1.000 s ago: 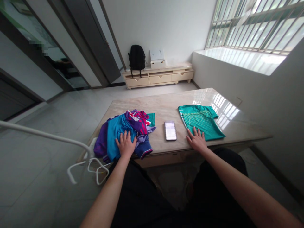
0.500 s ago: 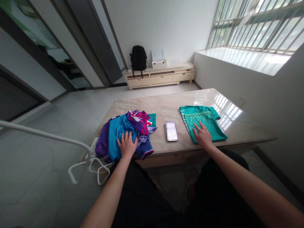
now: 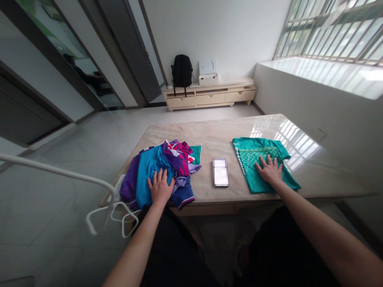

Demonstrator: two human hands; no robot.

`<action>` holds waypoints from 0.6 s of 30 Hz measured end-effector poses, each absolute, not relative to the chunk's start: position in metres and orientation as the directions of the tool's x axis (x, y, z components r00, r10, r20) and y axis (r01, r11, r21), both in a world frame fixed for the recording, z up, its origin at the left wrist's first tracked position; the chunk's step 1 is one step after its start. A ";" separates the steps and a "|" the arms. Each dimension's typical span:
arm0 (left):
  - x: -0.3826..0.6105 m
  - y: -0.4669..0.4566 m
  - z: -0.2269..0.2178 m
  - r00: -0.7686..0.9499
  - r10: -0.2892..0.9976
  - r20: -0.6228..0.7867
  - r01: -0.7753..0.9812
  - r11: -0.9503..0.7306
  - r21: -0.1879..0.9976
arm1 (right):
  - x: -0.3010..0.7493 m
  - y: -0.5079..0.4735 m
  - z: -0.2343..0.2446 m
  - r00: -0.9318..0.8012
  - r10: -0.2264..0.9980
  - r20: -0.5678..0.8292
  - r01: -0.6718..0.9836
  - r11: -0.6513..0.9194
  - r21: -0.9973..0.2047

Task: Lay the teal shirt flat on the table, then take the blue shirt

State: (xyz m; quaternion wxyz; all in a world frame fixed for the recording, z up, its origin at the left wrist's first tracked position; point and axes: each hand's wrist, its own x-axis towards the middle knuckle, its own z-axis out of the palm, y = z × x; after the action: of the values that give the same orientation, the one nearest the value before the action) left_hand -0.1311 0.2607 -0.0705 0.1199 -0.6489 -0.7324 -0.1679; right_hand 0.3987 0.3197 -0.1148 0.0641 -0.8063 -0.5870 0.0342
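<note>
Right hand shifted farther across folded green garment, spread, hiding some pattern; left hand spread, covering part of clothes heap. Phone between, pixelated.

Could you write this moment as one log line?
left hand: open, on clothes pile | right hand: open, on folded green shirt | between them: phone | support: table

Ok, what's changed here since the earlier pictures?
The right hand has slid from the green shirt's near left corner rightward and farther from the table's near edge, and now lies spread on the shirt. No grip visibly taken or released. The left hand stays on the clothes pile; the phone stays between pile and shirt.
</note>
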 end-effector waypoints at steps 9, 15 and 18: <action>-0.130 0.262 -0.073 -0.119 0.903 0.413 0.992 0.092 0.085 | 0.408 0.332 -0.117 0.309 0.951 0.012 0.942 -0.304 -0.145; -0.131 0.262 -0.073 -0.120 0.902 0.415 0.992 0.095 0.080 | 0.417 0.347 -0.115 0.310 0.951 0.011 0.939 -0.305 -0.157; -0.131 0.261 -0.074 -0.121 0.903 0.411 0.992 0.100 0.074 | 0.423 0.357 -0.114 0.311 0.950 0.011 0.938 -0.305 -0.165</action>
State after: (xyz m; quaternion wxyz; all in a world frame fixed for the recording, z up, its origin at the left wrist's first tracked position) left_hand -0.1314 0.2614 -0.0736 0.1321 -0.6496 -0.7296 -0.1682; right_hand 0.4227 0.3568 -0.1144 0.0700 -0.8065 -0.5853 0.0442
